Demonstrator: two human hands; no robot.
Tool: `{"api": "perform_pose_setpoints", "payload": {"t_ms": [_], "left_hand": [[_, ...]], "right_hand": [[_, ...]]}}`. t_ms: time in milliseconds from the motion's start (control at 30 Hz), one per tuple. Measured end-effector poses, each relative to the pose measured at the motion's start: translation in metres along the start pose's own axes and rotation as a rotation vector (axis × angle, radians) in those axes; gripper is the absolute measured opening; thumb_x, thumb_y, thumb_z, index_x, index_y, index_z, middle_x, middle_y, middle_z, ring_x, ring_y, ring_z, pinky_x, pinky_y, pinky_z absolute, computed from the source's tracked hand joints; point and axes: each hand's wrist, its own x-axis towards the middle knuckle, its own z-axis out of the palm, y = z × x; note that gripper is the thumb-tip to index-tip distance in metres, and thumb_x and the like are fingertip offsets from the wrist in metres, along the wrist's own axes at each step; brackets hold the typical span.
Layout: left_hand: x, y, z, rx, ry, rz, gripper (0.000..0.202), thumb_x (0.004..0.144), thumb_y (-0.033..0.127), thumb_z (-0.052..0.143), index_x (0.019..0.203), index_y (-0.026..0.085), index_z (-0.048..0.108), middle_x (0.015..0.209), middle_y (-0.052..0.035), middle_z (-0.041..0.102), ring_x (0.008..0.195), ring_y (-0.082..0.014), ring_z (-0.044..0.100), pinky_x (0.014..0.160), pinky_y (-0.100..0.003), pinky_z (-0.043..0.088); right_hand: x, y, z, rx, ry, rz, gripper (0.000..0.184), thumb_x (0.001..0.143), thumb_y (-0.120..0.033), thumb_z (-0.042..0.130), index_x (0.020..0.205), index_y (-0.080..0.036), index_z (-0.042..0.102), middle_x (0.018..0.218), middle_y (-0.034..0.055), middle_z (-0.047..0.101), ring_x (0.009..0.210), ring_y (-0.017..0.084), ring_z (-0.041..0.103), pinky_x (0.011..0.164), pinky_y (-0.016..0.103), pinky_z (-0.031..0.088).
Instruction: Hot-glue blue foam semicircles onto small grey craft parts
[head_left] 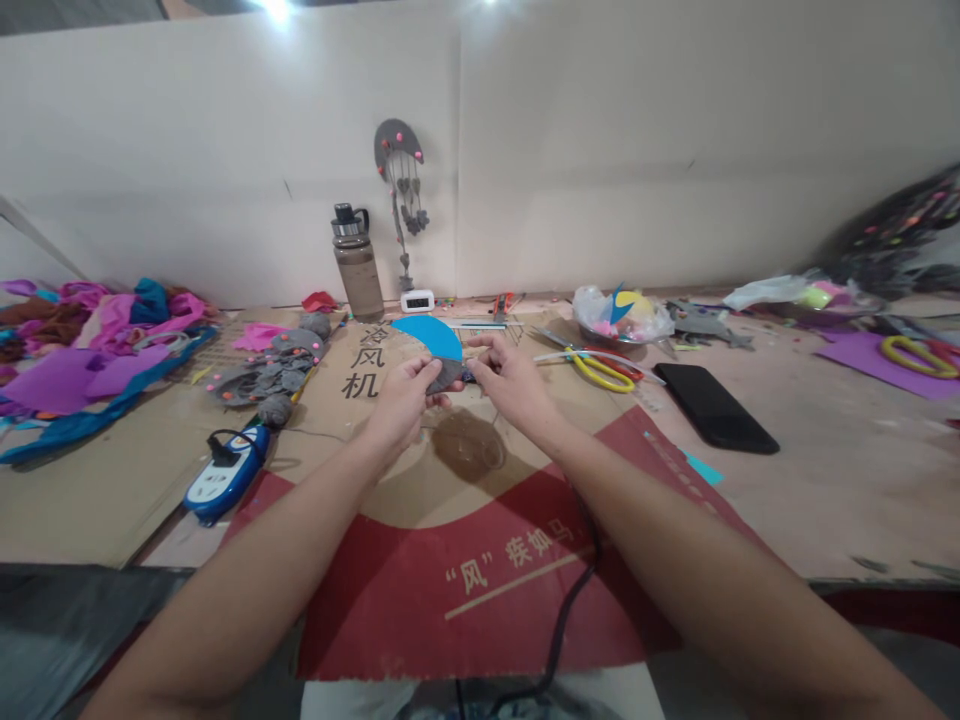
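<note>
A curved, crescent-like piece (439, 335), bright blue on one face with grey felt at its lower end, is held up above the cardboard. My left hand (407, 398) is closed on its lower end, thumb on the grey felt. Close to the piece's right edge, my right hand (510, 378) has its thumb and fingers drawn together. A small dark bit shows at those fingertips, too small to make out. Beneath both hands lies the printed cardboard (405, 490), with a brown patch on it.
A blue and white power strip (229, 475), felt pieces (277, 365) and colourful cloth (105, 350) lie left. Behind stand a bottle (357, 265) and small clock (417, 302). Yellow-handled scissors (600, 372), a phone (716, 408) and a plastic-wrapped bundle (626, 315) are right. A dark cable (562, 620) hangs in front.
</note>
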Motion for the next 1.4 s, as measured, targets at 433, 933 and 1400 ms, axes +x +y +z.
{"api": "perform_pose_setpoints", "payload": {"t_ms": [433, 933, 1400], "left_hand": [[0.001, -0.001, -0.006, 0.219, 0.039, 0.083, 0.016, 0.073, 0.031, 0.069, 0.072, 0.015, 0.065, 0.067, 0.0001, 0.059, 0.050, -0.0058, 0.045, 0.040, -0.016, 0.032], [0.000, 0.010, 0.000, 0.001, 0.071, -0.079, 0.008, 0.078, 0.015, 0.065, 0.075, 0.011, 0.058, 0.076, -0.0052, 0.065, 0.066, -0.0116, 0.065, 0.068, -0.027, 0.058], [0.018, 0.014, -0.024, -0.099, 0.243, 0.177, 0.013, 0.078, 0.022, 0.065, 0.070, 0.013, 0.060, 0.074, -0.0024, 0.065, 0.066, -0.0090, 0.063, 0.077, -0.030, 0.056]], "right_hand": [[-0.001, -0.001, 0.000, 0.103, 0.032, 0.077, 0.019, 0.078, -0.035, 0.055, 0.076, -0.018, 0.063, 0.067, 0.0000, 0.058, 0.058, 0.012, 0.047, 0.056, 0.027, 0.038], [-0.001, 0.003, 0.001, 0.064, 0.006, 0.093, 0.021, 0.078, -0.034, 0.055, 0.091, -0.017, 0.060, 0.066, -0.0014, 0.057, 0.061, 0.013, 0.051, 0.059, 0.027, 0.038], [-0.016, 0.003, 0.011, -0.101, -0.060, 0.009, 0.007, 0.081, -0.026, 0.053, 0.079, -0.020, 0.053, 0.075, 0.0016, 0.062, 0.069, 0.015, 0.054, 0.066, 0.029, 0.039]]}}
